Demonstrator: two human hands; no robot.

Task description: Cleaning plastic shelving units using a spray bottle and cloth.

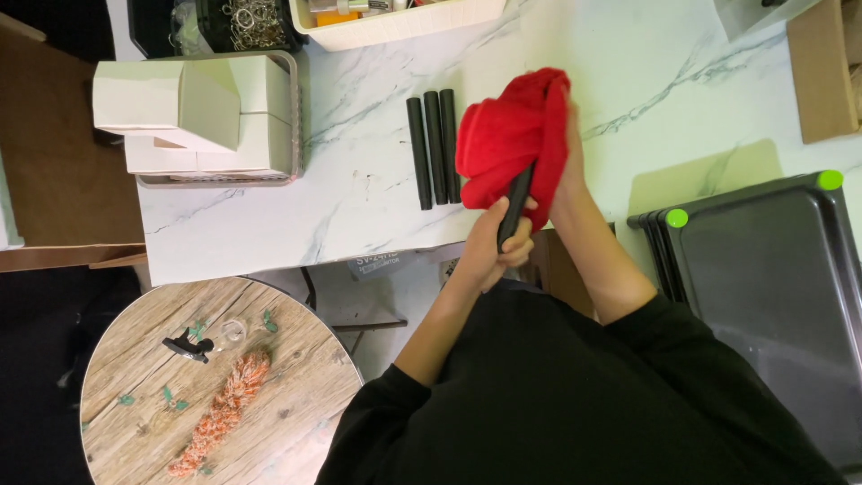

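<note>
Head view: L hand (pixel 496 244) grips black tube (pixel 515 208), fingers closed round its lower end. R hand (pixel 567 162) bunches red cloth (pixel 512 139) over tube's upper end, above worktop (pixel 359 180). Step: wiping tube. Three tubes (pixel 435 148) lie just left.

Plain white cardboard boxes (pixel 193 112) sit stacked in a grey tray (pixel 293 117) at the table's (pixel 359 198) left end. A brown cardboard box (pixel 822 72) lies at the far right corner.
</note>
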